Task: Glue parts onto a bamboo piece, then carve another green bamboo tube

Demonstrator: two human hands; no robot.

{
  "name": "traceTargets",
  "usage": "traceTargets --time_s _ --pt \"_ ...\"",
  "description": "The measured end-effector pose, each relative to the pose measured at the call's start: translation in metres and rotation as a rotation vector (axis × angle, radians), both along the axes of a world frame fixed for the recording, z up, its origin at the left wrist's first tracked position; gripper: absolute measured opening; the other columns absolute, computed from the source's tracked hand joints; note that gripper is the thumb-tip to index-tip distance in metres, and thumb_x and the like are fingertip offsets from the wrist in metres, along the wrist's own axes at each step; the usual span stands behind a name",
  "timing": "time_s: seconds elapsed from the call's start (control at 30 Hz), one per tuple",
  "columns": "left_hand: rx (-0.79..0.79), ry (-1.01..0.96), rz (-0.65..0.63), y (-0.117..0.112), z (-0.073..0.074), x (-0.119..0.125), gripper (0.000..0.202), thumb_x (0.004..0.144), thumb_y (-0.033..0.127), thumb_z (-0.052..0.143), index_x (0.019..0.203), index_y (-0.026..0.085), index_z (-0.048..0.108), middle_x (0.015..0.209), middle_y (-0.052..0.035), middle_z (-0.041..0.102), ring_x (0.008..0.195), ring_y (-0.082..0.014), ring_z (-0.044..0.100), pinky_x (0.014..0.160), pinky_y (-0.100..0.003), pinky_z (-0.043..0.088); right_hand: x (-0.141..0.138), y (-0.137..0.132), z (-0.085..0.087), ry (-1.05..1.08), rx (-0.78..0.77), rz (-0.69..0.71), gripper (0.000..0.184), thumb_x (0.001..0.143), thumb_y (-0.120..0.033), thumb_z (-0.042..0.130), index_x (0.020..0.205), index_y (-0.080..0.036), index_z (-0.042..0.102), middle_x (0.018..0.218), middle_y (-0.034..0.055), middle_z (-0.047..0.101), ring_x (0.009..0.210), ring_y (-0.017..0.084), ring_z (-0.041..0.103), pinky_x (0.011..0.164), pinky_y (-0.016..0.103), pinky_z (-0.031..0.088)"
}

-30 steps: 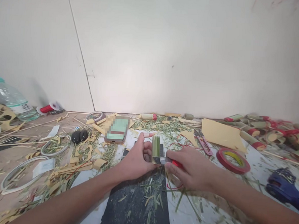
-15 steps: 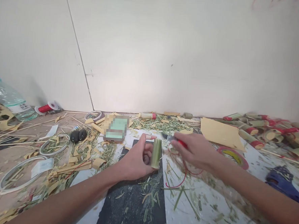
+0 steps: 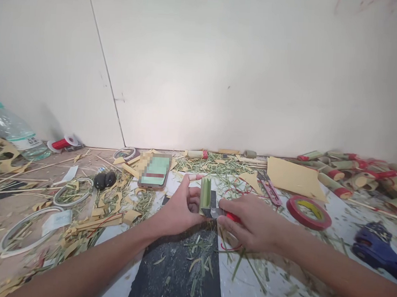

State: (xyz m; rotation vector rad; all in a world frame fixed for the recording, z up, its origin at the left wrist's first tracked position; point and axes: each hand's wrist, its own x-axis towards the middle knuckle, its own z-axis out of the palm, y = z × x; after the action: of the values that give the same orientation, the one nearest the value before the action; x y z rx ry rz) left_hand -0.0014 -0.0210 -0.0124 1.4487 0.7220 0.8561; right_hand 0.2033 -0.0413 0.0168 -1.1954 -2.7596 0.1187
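Note:
My left hand [image 3: 177, 212] is closed on a short green bamboo tube [image 3: 205, 196], held upright above a dark board [image 3: 180, 273]. The tube's top end looks jagged. A red-handled knife [image 3: 233, 217] is gripped in my right hand [image 3: 252, 221]. Its short blade points left, at the lower end of the tube; whether it cuts into the bamboo I cannot tell. Green shavings [image 3: 197, 247] lie on the board below. A red cord [image 3: 229, 247] lies under my right hand, partly hidden by it.
Right of my hands lie a pink utility knife [image 3: 270, 188], a red tape roll [image 3: 309, 212], a blue tool [image 3: 377, 247] and piled bamboo pieces [image 3: 368, 177]. A phone [image 3: 155, 170], white rings [image 3: 73, 192] and a plastic bottle [image 3: 14, 132] are leftward. A wall [image 3: 223, 78] stands behind.
My right hand has brought the knife down and left, from beside the tube's top to its lower end. The bamboo has shifted slightly left and up in my left hand.

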Motion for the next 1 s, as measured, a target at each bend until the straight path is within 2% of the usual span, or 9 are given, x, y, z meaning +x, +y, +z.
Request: traceTargets --time_s 0.13,0.23,0.3,0.37,0.5,0.6,0.7,0.83,1.0 --pt "-0.027 0.031 -0.063 -0.004 0.005 0.000 0.068 0.067 0.017 0.077 0.114 0.023 0.028 0.107 -0.0103 0.061 0.087 -0.0167 0.060 0.075 -0.032 0.047 0.008 0.012 0.005 0.013 -0.002 -0.036 0.037 0.094 -0.047 0.033 0.071 -0.021 0.045 0.055 -0.0004 0.050 0.049 0.014 0.039 0.051 0.027 0.018" --pt "-0.045 0.090 -0.120 -0.008 0.007 0.002 0.069 0.066 0.015 0.077 0.114 0.023 0.028 0.105 -0.0102 0.062 0.087 -0.0180 0.060 0.074 -0.032 0.047 0.022 0.029 0.014 0.117 0.052 -0.214 0.037 0.095 -0.045 0.030 0.069 -0.021 0.040 0.055 -0.0007 0.048 0.051 0.014 0.042 0.052 0.026 0.022" --pt "-0.048 0.084 -0.099 -0.007 0.006 0.002 0.071 0.066 0.016 0.077 0.117 0.023 0.028 0.105 -0.0102 0.062 0.088 -0.0187 0.061 0.073 -0.032 0.047 0.030 0.036 0.018 0.198 0.105 -0.300 0.037 0.096 -0.045 0.027 0.068 -0.022 0.036 0.055 -0.0012 0.046 0.052 0.014 0.042 0.053 0.027 0.025" --pt "-0.050 0.040 -0.055 -0.006 0.003 0.003 0.073 0.067 0.017 0.077 0.120 0.023 0.027 0.108 -0.0113 0.061 0.090 -0.0196 0.062 0.076 -0.034 0.048 0.031 0.035 0.019 0.210 0.099 -0.284 0.038 0.096 -0.045 0.027 0.068 -0.022 0.036 0.054 -0.0018 0.045 0.051 0.014 0.041 0.053 0.027 0.024" --pt "-0.038 -0.030 -0.036 -0.003 0.000 0.003 0.073 0.069 0.017 0.075 0.123 0.024 0.026 0.111 -0.0114 0.061 0.092 -0.0192 0.063 0.081 -0.036 0.048 0.015 0.014 0.012 0.068 -0.001 -0.080 0.036 0.094 -0.045 0.032 0.070 -0.021 0.043 0.056 -0.0004 0.050 0.050 0.014 0.041 0.052 0.027 0.020" --pt "-0.022 -0.026 -0.037 -0.003 0.002 0.003 0.071 0.070 0.018 0.075 0.121 0.025 0.026 0.111 -0.0106 0.062 0.092 -0.0191 0.063 0.079 -0.034 0.048 0.003 0.001 0.008 -0.013 -0.003 -0.005 0.038 0.095 -0.045 0.030 0.072 -0.020 0.047 0.058 0.0017 0.055 0.051 0.014 0.041 0.052 0.028 0.018" --pt "-0.008 0.008 -0.019 -0.003 0.003 0.003 0.071 0.069 0.021 0.077 0.118 0.024 0.026 0.109 -0.0102 0.061 0.090 -0.0190 0.062 0.074 -0.031 0.047 -0.002 -0.003 0.006 -0.053 0.024 -0.013 0.040 0.095 -0.047 0.028 0.074 -0.020 0.049 0.059 0.0028 0.057 0.050 0.015 0.041 0.052 0.029 0.017" --pt "0.007 0.050 -0.056 -0.004 0.003 0.002 0.060 0.072 0.021 0.074 0.110 0.023 0.027 0.107 -0.0098 0.061 0.089 -0.0180 0.061 0.070 -0.029 0.045 0.003 0.004 0.006 -0.060 0.043 -0.010 0.037 0.094 -0.046 0.032 0.073 -0.020 0.049 0.057 0.0021 0.056 0.049 0.015 0.042 0.051 0.029 0.016" --pt "0.038 0.163 -0.146 -0.009 0.005 0.002 0.062 0.072 0.017 0.073 0.115 0.023 0.028 0.102 -0.0080 0.062 0.082 -0.0155 0.058 0.064 -0.026 0.041 0.024 0.030 0.018 0.069 0.163 -0.261 0.036 0.095 -0.044 0.030 0.069 -0.021 0.041 0.054 0.0003 0.049 0.050 0.015 0.042 0.051 0.027 0.020"
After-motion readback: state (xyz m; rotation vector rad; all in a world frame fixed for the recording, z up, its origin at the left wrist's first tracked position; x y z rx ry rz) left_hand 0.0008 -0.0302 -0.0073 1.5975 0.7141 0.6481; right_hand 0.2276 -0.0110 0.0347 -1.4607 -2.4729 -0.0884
